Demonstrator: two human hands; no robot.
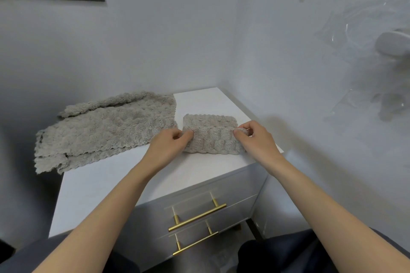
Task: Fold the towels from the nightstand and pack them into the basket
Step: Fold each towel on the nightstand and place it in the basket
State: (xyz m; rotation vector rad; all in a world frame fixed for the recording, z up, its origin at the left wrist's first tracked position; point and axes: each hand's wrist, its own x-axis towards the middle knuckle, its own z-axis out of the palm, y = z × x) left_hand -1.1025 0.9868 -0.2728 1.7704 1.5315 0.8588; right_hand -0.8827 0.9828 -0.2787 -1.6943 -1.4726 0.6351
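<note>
Towel one, the small folded towel [211, 137], is pinched at both ends: our left hand [170, 142] grips its left edge, our right hand [255, 137] its right corner, thumb seemingly tucked under a layer. It lies on the nightstand [133, 175] near the right front edge. Lifting unevenly could spring the fold open; the loose towel [106, 131] just beside overhangs the left side and may slide off. We see no basket.

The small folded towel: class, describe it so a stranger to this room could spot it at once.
Find the white nightstand in the corner. On its right side lies the small folded towel, pinched at its ends by the left hand and right hand. Unlike the larger towel spread loosely beside it, it is a compact rectangle.
</note>
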